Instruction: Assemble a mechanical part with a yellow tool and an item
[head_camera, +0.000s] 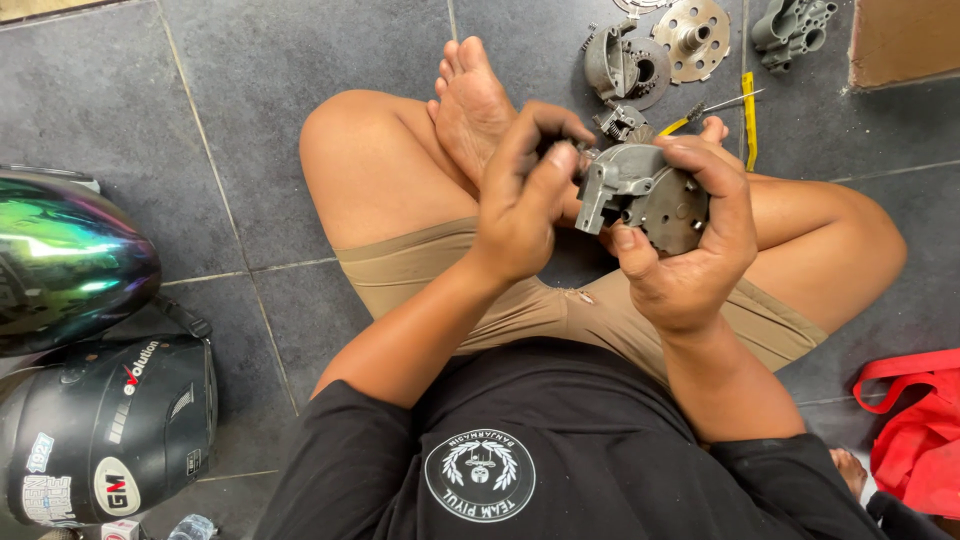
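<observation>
Person sits cross-legged on a floor (230, 120) of large dark grey tiles w/ pale grout lines; bare foot (470, 100) sticks up at upper centre of frame. Tan shorts, black shirt w/ round white emblem at bottom centre.

Right hand (695, 230), centre-right of frame, is wrapped around a grey metal housing (640, 195): fingers curled over its top, thumb pressed on the round flat face w/ small holes. Housing sits above the lap, centre of frame, off the floor. Left hand (525, 195) is closed tight, fingertips pinched at the housing's left end; what it grips there is hidden by the fingers, can't tell.

Upper right of frame, on the tiles: a round perforated metal plate (695, 35), a grey drum-like part (625, 65) just left of it, a cast grey block (792, 25) to the right, a small gear piece (620, 122) near the hands. A yellow-handled tool (748, 115) lies just beside them. Brown edge (905, 40) at top right corner, maybe a mat or board.

Left edge of frame: an iridescent green-purple helmet (65, 260), and below it a black helmet (110, 430) w/ stickers, touching or nearly so. Lower right: a red bag (915, 430) on the floor, next to the person's other foot.
</observation>
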